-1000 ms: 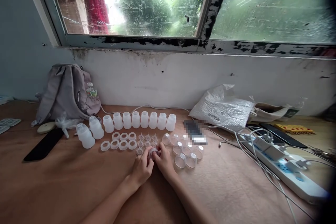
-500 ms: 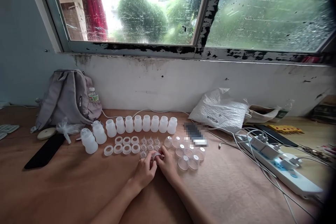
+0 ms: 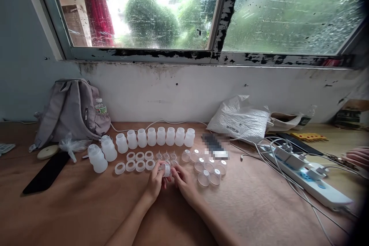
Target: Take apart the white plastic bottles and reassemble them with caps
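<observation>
Head view: the left hand [image 3: 155, 184] and right hand [image 3: 184, 183] are pinching one small translucent plastic ring cap [image 3: 165, 169] between closed fingertips, near-centre on the brown table [image 3: 72, 207]. Ten white plastic bottles [image 3: 160, 136] are standing farther back, six white rings [image 3: 135, 161] just left of the cap.

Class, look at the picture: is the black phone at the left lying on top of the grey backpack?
No. The phone lies flat on the table, in front of the backpack.
</observation>
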A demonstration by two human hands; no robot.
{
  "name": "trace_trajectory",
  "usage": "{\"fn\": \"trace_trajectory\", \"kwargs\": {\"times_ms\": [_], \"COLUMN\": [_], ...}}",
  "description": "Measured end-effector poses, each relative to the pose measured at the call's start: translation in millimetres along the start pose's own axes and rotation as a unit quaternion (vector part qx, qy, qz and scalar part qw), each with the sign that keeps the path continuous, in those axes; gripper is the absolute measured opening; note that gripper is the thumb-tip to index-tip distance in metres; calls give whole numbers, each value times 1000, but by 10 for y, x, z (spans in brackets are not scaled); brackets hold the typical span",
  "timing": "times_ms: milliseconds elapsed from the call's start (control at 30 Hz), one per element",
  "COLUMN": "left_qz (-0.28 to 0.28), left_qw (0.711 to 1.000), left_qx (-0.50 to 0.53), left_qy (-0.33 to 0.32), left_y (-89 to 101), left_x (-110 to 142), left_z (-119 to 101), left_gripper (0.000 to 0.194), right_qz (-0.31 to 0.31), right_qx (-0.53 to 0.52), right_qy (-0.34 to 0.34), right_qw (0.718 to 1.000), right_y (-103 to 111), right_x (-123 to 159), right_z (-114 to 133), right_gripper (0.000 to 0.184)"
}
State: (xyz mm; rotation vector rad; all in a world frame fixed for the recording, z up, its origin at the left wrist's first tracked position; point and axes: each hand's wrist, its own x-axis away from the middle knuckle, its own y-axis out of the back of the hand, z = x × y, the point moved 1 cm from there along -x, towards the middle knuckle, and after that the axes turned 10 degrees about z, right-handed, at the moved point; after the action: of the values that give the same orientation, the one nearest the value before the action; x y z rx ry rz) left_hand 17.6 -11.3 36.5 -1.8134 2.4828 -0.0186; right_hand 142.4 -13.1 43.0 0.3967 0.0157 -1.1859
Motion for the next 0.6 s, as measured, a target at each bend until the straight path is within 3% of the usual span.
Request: {"fn": "trace_trajectory", "kwargs": {"times_ms": [100,200,367,533,600], "left_qz": [18,18,-40,-48,-109], "left_qw": [999,999,985,969,961], "left_qx": [27,-33,-158,-232,-244], "left_qy": [7,-12,-56,-71,-66], "left_y": [-7,1,42,92,221], "left_x": [25,30,42,101,109], "left_z": [-15,-29,-98,-198,-266], "left_gripper": [38,37,30,27,29], "right_qz": [-4,-12,-7,4,-2], "right_qx": [9,36,60,17,3], "right_qy": [11,24,46,26,21], "right_qw": [1000,999,997,999,1000], "right_y": [-13,-16,-16,-19,-10], "right_x": [3,16,28,39,42], "right_z": [14,37,38,-21,-51], "right_gripper": [32,31,29,27,26]}}
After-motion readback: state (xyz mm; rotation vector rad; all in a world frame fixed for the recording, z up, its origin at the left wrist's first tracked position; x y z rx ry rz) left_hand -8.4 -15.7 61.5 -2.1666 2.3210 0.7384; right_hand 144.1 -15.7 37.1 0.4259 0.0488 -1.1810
